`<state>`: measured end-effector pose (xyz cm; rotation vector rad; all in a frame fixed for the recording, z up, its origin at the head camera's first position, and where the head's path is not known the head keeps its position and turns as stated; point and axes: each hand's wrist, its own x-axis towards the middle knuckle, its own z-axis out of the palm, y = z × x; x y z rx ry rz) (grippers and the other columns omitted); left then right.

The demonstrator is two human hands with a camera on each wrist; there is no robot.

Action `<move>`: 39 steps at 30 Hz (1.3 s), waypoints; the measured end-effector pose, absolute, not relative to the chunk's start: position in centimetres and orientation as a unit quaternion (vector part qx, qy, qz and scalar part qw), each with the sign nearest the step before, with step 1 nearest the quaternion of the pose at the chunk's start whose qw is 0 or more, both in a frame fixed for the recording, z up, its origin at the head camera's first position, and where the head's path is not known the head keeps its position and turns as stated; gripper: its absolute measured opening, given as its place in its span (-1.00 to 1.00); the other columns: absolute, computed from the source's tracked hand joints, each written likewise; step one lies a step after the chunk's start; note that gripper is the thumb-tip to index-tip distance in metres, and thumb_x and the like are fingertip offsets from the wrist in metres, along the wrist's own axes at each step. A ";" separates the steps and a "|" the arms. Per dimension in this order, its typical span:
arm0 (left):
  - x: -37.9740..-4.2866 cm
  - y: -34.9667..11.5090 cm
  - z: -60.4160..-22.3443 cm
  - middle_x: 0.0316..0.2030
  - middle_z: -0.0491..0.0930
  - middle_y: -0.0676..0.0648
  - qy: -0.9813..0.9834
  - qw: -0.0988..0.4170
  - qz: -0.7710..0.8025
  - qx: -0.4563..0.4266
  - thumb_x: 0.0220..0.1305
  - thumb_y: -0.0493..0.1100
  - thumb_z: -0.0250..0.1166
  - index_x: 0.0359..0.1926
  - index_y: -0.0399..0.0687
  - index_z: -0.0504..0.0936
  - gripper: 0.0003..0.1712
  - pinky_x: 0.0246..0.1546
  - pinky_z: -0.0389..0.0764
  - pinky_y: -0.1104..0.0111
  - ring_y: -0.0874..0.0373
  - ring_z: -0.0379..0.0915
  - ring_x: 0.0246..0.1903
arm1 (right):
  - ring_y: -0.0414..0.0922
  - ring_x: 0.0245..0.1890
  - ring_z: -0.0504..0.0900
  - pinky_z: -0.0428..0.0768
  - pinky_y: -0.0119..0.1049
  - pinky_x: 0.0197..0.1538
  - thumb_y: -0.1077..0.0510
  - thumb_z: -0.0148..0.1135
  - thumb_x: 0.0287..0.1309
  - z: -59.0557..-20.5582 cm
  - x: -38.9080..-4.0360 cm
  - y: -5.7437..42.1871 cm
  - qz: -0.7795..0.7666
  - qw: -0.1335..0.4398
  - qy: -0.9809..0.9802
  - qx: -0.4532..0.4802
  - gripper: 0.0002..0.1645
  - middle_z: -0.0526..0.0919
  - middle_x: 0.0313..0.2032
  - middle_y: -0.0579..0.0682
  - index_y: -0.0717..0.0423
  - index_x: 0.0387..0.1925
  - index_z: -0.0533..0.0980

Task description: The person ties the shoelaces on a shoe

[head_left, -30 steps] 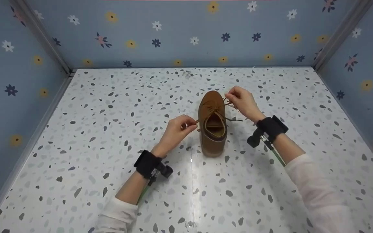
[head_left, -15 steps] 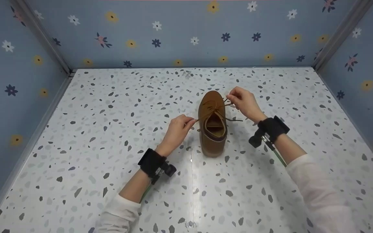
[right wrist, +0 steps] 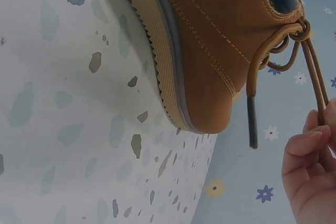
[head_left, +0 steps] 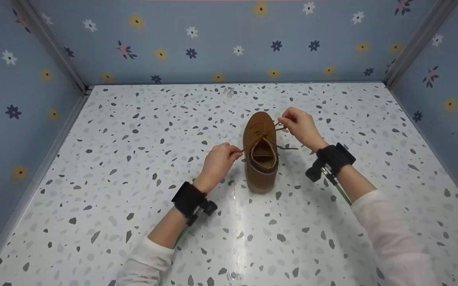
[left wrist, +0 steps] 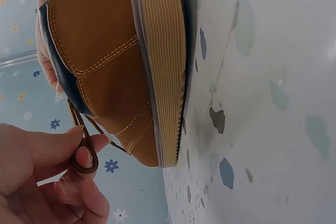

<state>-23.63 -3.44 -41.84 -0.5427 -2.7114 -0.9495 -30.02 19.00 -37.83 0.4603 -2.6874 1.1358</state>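
Note:
A brown shoe (head_left: 261, 180) with a pale ribbed sole stands on the speckled surface, its toe pointing away. My left hand (head_left: 219, 161) is at its left side, thumb and fingers pinching a looped shoelace (left wrist: 84, 170), as the left wrist view shows. To the right of the toe, my right hand (head_left: 299, 126) pinches two strands of the lace (right wrist: 314, 72) running out from a knot (right wrist: 302, 31) at the shoe's throat. A free lace end (right wrist: 252, 121) with a dark tip hangs down the shoe's right side.
White speckled tabletop (head_left: 133, 190) surrounds the shoe. Blue flowered panels (head_left: 233, 31) rise along the back and both sides. Black straps (head_left: 189, 198) with small cameras circle both wrists.
My left hand has shifted slightly rightward, its fingers closing up nearer to the shoe, and then dipped a little. My right hand has edged slightly to the right; the shoe stays in place.

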 end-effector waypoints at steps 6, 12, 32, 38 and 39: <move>-23.5 -3.4 -41.6 -0.69 0.34 0.16 -0.923 0.117 -0.324 -0.175 -0.19 -0.09 0.10 -0.59 0.04 0.51 -0.90 -0.72 0.20 0.53 0.35 0.19 -0.70 | -0.22 -0.76 0.25 0.22 -0.38 -0.71 -0.01 -0.06 -0.20 -38.0 -30.1 19.1 0.380 0.101 -0.907 0.151 -0.82 0.36 -0.70 -0.05 0.01 -0.62 0.32; -23.4 -3.5 -41.5 -0.69 0.35 0.16 -0.923 0.127 -0.316 -0.179 -0.19 -0.12 0.11 -0.60 0.04 0.52 -0.91 -0.72 0.21 0.52 0.35 0.20 -0.70 | -0.19 -0.77 0.25 0.20 -0.38 -0.71 0.00 -0.04 -0.21 -38.4 -30.3 19.2 0.387 0.112 -0.902 0.153 -0.81 0.36 -0.71 -0.05 0.04 -0.62 0.35; -23.2 -3.7 -41.3 -0.70 0.32 0.14 -0.926 0.133 -0.295 -0.193 -0.20 -0.13 0.11 -0.59 0.02 0.54 -0.91 -0.70 0.22 0.53 0.32 0.22 -0.69 | -0.18 -0.77 0.25 0.20 -0.37 -0.71 0.01 -0.05 -0.20 -38.2 -30.2 19.3 0.385 0.118 -0.902 0.153 -0.79 0.34 -0.73 0.01 0.07 -0.62 0.35; -23.2 -3.9 -41.1 -0.71 0.33 0.14 -0.922 0.149 -0.294 -0.204 -0.20 -0.14 0.11 -0.60 0.00 0.54 -0.91 -0.68 0.22 0.53 0.31 0.22 -0.68 | -0.15 -0.75 0.26 0.20 -0.20 -0.70 -0.07 -0.06 -0.24 -41.6 -33.3 20.6 0.395 0.117 -0.901 0.134 -0.77 0.35 -0.70 0.00 -0.01 -0.60 0.36; -23.1 -4.0 -41.1 -0.71 0.33 0.14 -0.920 0.152 -0.295 -0.207 -0.19 -0.14 0.11 -0.60 0.00 0.54 -0.91 -0.68 0.23 0.53 0.31 0.22 -0.68 | -0.19 -0.76 0.26 0.21 -0.24 -0.71 -0.06 -0.07 -0.22 -42.9 -34.5 21.3 0.409 0.113 -0.894 0.144 -0.79 0.35 -0.71 -0.04 -0.02 -0.61 0.35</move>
